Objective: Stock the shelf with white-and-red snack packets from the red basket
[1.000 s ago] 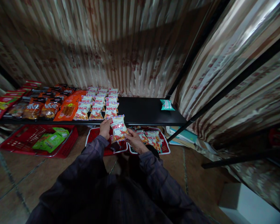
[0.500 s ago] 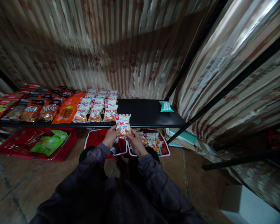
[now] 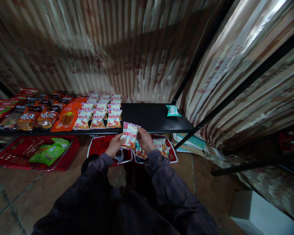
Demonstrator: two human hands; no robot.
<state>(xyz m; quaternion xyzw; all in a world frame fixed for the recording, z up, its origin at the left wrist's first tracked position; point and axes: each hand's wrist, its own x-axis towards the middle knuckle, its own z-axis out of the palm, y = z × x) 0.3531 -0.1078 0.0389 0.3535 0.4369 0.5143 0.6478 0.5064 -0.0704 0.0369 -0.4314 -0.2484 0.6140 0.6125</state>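
Note:
A white and orange snack bag [image 3: 130,135] is held between both hands at the front edge of the black shelf [image 3: 147,117]. My left hand [image 3: 115,144] grips its lower left side, thumb on the front. My right hand [image 3: 146,139] has hold of its upper right side, the fingertips partly behind the bag. Matching bags [image 3: 114,118] stand in rows on the shelf, left of the held one. Alone at the shelf's right end lies a teal bag [image 3: 173,111].
Orange packets [image 3: 67,118] and red packets [image 3: 0,111] fill the shelf's left part. Below are a red basket with green bags [image 3: 71,153] and two more red baskets [image 3: 95,146]. Black posts [image 3: 235,88] slant at the right; a white box [image 3: 267,212] sits on the floor.
The held bag has turned and tilted, and its printing now reads upright. My right hand has moved up along its right side. The whole view has shifted slightly.

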